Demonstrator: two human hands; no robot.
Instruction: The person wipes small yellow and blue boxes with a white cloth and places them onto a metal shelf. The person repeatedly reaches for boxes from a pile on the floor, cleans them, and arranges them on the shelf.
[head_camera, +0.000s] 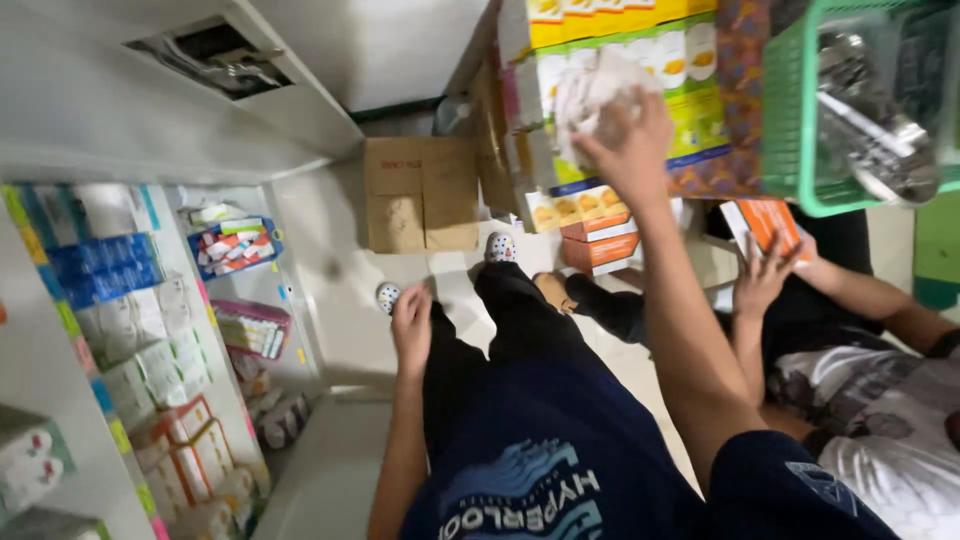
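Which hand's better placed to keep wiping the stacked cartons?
Right. The right hand is raised and pressing the white cloth against the stacked cartons. The left hand hangs empty by the thigh, well away from them.
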